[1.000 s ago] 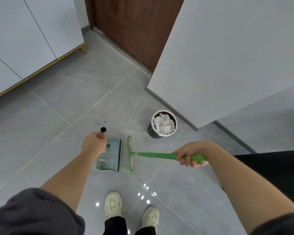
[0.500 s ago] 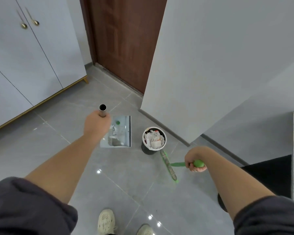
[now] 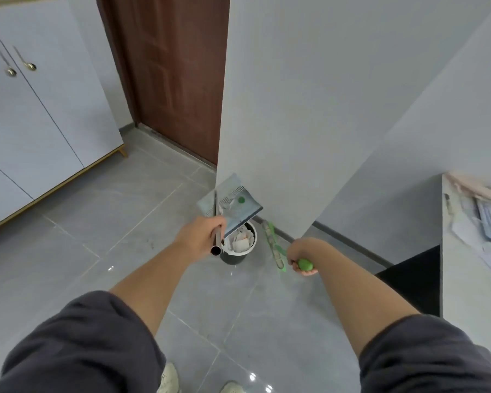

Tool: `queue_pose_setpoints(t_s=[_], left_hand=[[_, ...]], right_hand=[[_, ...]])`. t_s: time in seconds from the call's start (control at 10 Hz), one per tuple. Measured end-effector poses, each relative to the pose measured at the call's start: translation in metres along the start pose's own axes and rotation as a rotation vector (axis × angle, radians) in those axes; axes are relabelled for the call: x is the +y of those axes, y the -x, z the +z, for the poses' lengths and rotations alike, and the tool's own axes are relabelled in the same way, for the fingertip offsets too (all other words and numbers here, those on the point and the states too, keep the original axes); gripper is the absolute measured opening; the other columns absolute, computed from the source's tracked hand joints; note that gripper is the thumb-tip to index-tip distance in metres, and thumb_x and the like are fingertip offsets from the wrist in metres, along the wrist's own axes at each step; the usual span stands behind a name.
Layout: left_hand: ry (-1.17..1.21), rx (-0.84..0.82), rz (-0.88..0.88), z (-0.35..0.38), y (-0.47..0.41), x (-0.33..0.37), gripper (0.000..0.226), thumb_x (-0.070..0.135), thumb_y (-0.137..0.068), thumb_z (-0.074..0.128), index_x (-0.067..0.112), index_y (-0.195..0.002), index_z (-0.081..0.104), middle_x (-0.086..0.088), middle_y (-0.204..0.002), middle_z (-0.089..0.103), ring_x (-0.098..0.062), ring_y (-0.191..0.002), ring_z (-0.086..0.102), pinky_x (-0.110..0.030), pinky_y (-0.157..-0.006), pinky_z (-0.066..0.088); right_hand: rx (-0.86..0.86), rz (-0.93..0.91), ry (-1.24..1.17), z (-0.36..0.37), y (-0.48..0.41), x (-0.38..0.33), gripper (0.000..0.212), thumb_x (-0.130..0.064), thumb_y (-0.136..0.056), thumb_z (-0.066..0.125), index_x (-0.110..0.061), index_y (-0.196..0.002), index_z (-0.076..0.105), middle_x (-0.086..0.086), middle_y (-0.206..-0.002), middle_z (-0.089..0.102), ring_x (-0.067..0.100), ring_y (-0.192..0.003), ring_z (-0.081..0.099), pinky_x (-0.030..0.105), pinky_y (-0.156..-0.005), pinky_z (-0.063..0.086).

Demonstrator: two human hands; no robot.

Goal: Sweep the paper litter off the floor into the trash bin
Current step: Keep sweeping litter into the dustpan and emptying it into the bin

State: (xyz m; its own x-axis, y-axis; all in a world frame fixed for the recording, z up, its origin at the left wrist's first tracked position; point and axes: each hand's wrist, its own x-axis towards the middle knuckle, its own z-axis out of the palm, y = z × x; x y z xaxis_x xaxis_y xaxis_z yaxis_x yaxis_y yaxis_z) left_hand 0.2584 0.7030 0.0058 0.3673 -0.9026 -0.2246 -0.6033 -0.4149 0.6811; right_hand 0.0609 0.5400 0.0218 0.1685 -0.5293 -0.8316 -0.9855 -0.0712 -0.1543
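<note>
My left hand (image 3: 200,235) grips the metal handle of a grey dustpan (image 3: 236,209). The pan is raised and tilted over the small trash bin (image 3: 233,256), its lower edge at the bin's rim. White paper litter (image 3: 241,242) fills the bin, and a little shows in the pan. My right hand (image 3: 301,258) holds the green handle of a broom (image 3: 272,242). The broom head rests on the floor just right of the bin, beside the wall.
A white wall corner (image 3: 267,137) stands right behind the bin. A brown door (image 3: 170,75) is at the back and white cabinets (image 3: 40,123) at the left. A black mat (image 3: 414,279) and a counter with papers (image 3: 476,236) are at the right. My shoes (image 3: 169,378) show at the bottom.
My left hand lifted the dustpan off the floor, carried it right and tipped it over the bin. The broom swung from beside the pan to the bin's right side.
</note>
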Motion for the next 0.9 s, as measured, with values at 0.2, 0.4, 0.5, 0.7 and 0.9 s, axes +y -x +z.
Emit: queue_pose_setpoints(t_s=[0.2, 0.4, 0.5, 0.7, 0.9], left_hand=[[-0.262, -0.105, 0.056, 0.047, 0.002, 0.009, 0.024, 0.026, -0.088, 0.05, 0.022, -0.065, 0.043, 0.002, -0.063, 0.038, -0.022, -0.068, 0.034, -0.033, -0.058, 0.027], [-0.502, -0.165, 0.204, 0.046, -0.006, 0.013, 0.016, 0.016, -0.097, 0.048, 0.018, -0.109, 0.059, -0.002, -0.088, 0.052, -0.025, -0.078, 0.046, -0.034, -0.075, 0.046], [-0.601, -0.19, 0.256, 0.048, -0.003, 0.008, 0.012, 0.017, -0.092, 0.048, 0.016, -0.101, 0.055, -0.01, -0.091, 0.059, -0.031, -0.079, 0.054, -0.033, -0.066, 0.04], [-0.75, -0.248, 0.281, 0.05, -0.008, -0.009, 0.031, 0.019, -0.088, 0.042, 0.015, -0.117, 0.051, -0.011, -0.1, 0.057, -0.032, -0.085, 0.059, -0.033, -0.065, 0.045], [-0.806, -0.264, 0.336, 0.045, -0.01, 0.001, 0.025, 0.012, -0.089, 0.047, 0.015, -0.113, 0.051, -0.012, -0.101, 0.057, -0.033, -0.087, 0.061, -0.039, -0.071, 0.053]], right_hand=[[0.033, -0.089, -0.033, -0.001, -0.008, 0.016, 0.026, -0.001, -0.087, 0.05, -0.014, -0.067, 0.04, 0.003, -0.068, 0.045, 0.001, -0.016, 0.039, 0.01, -0.024, 0.035], [-0.077, 0.174, -0.176, -0.001, -0.013, 0.015, 0.022, -0.003, -0.094, 0.03, -0.007, -0.077, 0.043, 0.004, -0.032, 0.045, 0.012, -0.019, 0.039, 0.013, -0.031, 0.039], [-0.072, 0.155, -0.192, -0.001, -0.011, 0.014, 0.022, -0.003, -0.094, 0.029, -0.007, -0.076, 0.041, 0.008, -0.041, 0.048, 0.015, -0.029, 0.043, 0.017, -0.035, 0.04], [-0.011, 0.009, -0.144, -0.001, -0.013, 0.021, 0.026, -0.002, -0.09, 0.048, -0.013, -0.068, 0.041, 0.004, -0.069, 0.046, 0.014, -0.052, 0.047, 0.012, -0.027, 0.038], [-0.07, 0.034, -0.064, -0.009, -0.019, 0.022, 0.018, 0.001, -0.088, 0.048, -0.009, -0.073, 0.045, 0.009, -0.066, 0.048, 0.017, -0.052, 0.046, 0.018, -0.033, 0.042]])
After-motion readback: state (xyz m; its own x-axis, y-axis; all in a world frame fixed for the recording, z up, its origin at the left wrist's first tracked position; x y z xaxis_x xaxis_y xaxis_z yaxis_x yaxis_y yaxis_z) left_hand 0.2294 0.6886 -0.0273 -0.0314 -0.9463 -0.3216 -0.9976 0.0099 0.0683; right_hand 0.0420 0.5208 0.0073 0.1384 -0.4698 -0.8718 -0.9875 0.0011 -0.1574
